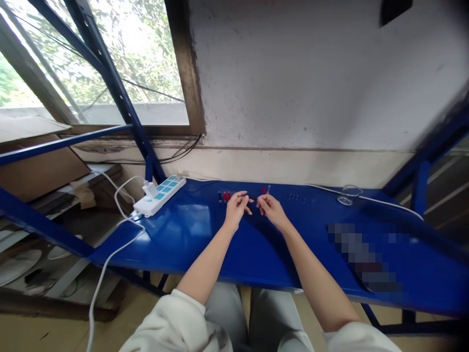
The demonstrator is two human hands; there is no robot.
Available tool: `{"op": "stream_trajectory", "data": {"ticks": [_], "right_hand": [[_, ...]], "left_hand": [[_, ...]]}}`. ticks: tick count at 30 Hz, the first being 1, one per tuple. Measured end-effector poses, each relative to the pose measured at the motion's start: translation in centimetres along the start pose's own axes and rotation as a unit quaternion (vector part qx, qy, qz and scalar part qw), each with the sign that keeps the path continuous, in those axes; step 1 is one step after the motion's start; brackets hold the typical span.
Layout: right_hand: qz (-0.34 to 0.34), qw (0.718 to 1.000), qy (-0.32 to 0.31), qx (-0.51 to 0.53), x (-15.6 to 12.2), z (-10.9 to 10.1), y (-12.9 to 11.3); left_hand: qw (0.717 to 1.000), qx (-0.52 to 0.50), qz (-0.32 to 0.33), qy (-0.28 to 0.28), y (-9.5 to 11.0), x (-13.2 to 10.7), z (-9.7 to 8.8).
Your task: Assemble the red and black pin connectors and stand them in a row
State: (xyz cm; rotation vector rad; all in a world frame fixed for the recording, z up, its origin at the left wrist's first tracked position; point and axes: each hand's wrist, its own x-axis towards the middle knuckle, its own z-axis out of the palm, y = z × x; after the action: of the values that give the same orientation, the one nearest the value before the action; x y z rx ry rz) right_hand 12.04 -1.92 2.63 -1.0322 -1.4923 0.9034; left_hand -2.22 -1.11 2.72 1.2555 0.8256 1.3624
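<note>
Both my hands meet above the far middle of a blue metal table (205,244). My left hand (236,208) and my right hand (270,208) each pinch one end of a short black piece (252,197), perhaps a cable or tube, held between them. Small red and black parts (224,196) stand on the table just left of my left hand. A red part and a clear part (266,189) stand just behind my right hand. A few tiny dark bits (293,196) lie to the right of them.
A white power strip (160,195) with blue sockets lies at the table's back left, its white cord (106,266) hanging off the edge. A small clear round dish (349,194) sits at the back right on a white cable. Blue rack struts (110,73) cross the window.
</note>
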Motion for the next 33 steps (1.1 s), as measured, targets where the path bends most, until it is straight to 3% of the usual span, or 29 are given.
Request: {"op": "stream_trajectory", "data": {"ticks": [4, 7, 11, 16, 20, 25, 29, 33], "right_hand": [[0.000, 1.000, 0.002, 0.005, 0.0, 0.0, -0.2], [-0.004, 1.000, -0.007, -0.026, 0.0, 0.0, 0.1], [-0.042, 0.988, -0.003, -0.149, -0.1, -0.1, 0.6], [-0.103, 0.945, -0.016, -0.311, -0.2, -0.3, 0.9], [-0.021, 0.938, 0.031, -0.346, -0.1, -1.1, 1.2], [0.118, 0.938, 0.111, -0.307, 0.6, -2.8, 2.0], [0.142, 0.927, 0.144, -0.316, 1.8, -3.7, 2.8], [0.147, 0.910, 0.138, -0.363, 3.0, -3.9, 3.4]], "left_hand": [[1.000, 0.004, -0.007, -0.017, 0.2, -0.1, 0.2], [1.000, 0.002, -0.008, 0.012, 0.1, -0.1, 0.2], [0.999, 0.010, -0.010, 0.044, -0.2, 0.0, 0.1], [0.996, 0.036, -0.003, 0.079, -0.5, 0.2, 0.0], [0.992, 0.050, 0.001, 0.117, -0.5, 0.4, -0.2], [0.992, 0.070, 0.002, 0.103, -0.6, 0.3, -0.1], [0.991, 0.104, 0.023, 0.075, -1.3, 0.0, 0.2], [0.976, 0.209, 0.065, 0.019, -1.8, -0.3, 0.9]]}}
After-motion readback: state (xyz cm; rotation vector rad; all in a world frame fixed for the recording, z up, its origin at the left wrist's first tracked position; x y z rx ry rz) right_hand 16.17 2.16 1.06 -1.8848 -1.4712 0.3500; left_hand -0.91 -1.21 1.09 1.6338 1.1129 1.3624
